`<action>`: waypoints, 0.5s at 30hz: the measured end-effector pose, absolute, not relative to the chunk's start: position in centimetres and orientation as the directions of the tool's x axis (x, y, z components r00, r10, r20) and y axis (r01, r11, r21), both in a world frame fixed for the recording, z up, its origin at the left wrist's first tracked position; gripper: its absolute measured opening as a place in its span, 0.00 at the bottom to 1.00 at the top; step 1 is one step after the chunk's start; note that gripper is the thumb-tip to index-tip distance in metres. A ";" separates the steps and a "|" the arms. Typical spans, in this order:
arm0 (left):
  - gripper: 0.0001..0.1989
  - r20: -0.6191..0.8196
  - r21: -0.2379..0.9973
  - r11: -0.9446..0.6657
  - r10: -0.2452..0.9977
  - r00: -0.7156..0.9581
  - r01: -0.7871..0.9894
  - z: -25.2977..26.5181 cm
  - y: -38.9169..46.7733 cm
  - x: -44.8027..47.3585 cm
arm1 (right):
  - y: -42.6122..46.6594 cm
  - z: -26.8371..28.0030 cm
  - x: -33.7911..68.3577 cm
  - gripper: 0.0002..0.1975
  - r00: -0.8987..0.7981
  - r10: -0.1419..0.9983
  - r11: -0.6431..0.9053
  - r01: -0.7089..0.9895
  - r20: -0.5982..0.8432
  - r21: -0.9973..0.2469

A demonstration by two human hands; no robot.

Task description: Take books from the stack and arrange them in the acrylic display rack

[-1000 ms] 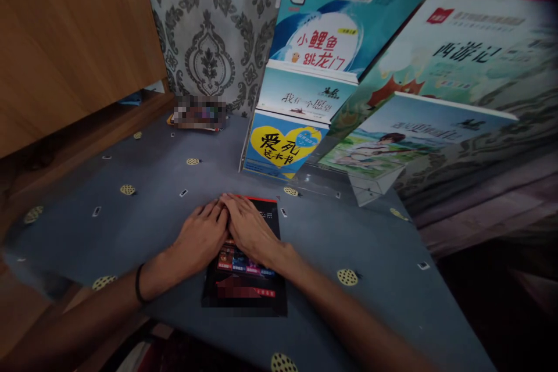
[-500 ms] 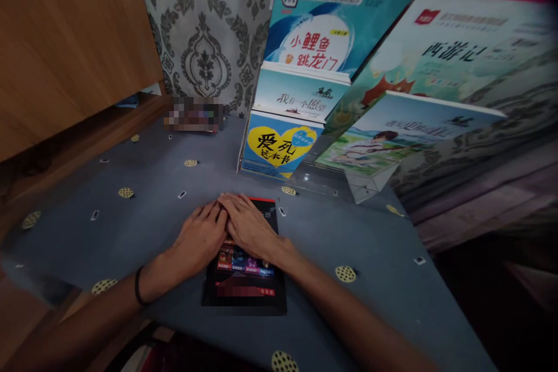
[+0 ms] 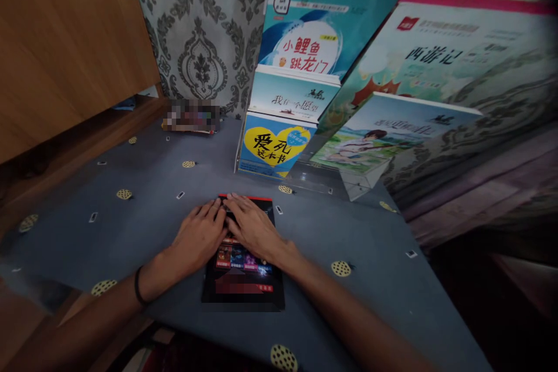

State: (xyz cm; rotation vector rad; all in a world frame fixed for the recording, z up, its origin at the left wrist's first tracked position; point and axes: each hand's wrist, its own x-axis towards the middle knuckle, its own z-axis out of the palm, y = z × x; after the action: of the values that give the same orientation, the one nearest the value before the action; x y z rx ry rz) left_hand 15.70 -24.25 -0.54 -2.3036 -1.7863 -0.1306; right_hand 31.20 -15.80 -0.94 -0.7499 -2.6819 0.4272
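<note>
A black book point(image 3: 244, 285) with a red top edge and a coloured picture strip lies flat on the grey-blue patterned tablecloth point(image 3: 143, 215). My left hand point(image 3: 199, 234) lies palm down across the book's upper left part, fingers spread. My right hand point(image 3: 253, 226) lies flat on the book's upper right part, its fingers beside those of the left hand. A small gap of black cover shows between the two hands. Neither hand grips the book.
A clear stand point(image 3: 357, 186) behind the book holds children's books in tiers, with a yellow-heart book point(image 3: 275, 145) lowest and nearest. A small blurred item point(image 3: 192, 116) lies at the back by the patterned curtain point(image 3: 200, 29). A wooden cabinet point(image 3: 65, 40) is at the left.
My two hands, pressed side by side earlier, have parted slightly at the fingertips. The view has shifted a little to the right, so everything sits further left in the picture.
</note>
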 end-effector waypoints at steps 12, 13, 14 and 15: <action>0.15 0.251 -0.053 -0.262 0.930 0.267 0.964 0.3 -23.2 15.4 | -15.6 -2.1 32.5 0.20 -0.796 0.540 0.824 0.433 0.274 -0.366; 0.14 0.262 -0.044 -0.284 0.922 0.286 0.958 0.3 -22.9 15.4 | -15.6 -2.1 32.5 0.20 -0.798 0.538 0.824 0.431 0.272 -0.367; 0.14 0.271 -0.038 -0.308 0.912 0.306 0.951 0.2 -22.7 15.3 | -15.6 -2.0 32.4 0.20 -0.799 0.538 0.824 0.430 0.269 -0.370; 0.14 0.276 -0.036 -0.330 0.904 0.327 0.943 0.1 -22.4 15.2 | -15.6 -1.9 32.5 0.20 -0.800 0.538 0.822 0.429 0.266 -0.373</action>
State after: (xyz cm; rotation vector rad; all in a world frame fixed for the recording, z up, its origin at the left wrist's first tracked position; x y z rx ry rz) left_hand 15.21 -22.39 0.07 -2.3976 -1.6922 -0.3060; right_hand 32.45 -15.57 -1.94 -0.7283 -2.6425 0.4198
